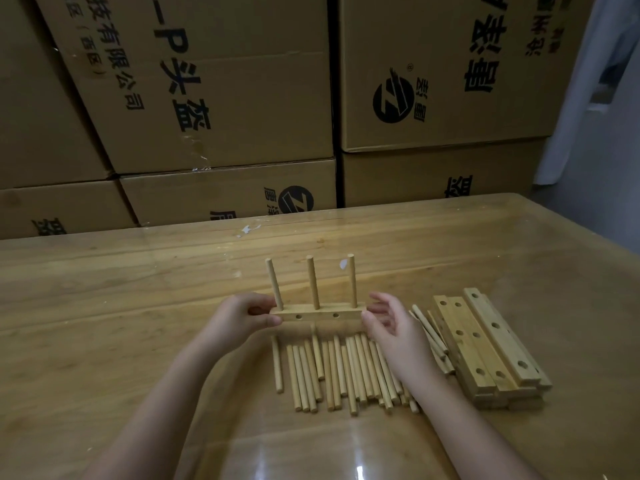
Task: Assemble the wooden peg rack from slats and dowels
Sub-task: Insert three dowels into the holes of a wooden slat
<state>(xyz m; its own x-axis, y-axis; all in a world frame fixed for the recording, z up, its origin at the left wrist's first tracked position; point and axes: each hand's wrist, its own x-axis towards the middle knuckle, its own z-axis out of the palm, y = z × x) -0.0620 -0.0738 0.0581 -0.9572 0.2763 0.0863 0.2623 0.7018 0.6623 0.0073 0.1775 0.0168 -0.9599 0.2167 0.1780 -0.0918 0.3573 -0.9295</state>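
Observation:
A wooden slat (320, 317) is held a little above the table with three dowels (313, 287) standing upright in its top holes; two more holes show on its front face. My left hand (242, 317) grips the slat's left end between thumb and fingers. At the slat's right end, my right hand (388, 323) has its thumb against the wood and its fingers spread and loosely bent. Below the slat lies a row of several loose dowels (346, 372).
A stack of several drilled slats (491, 348) lies to the right on the glossy wooden table (138, 306), with a few more dowels (431, 336) tucked beside it. Large cardboard boxes (225, 98) form a wall behind the table's far edge.

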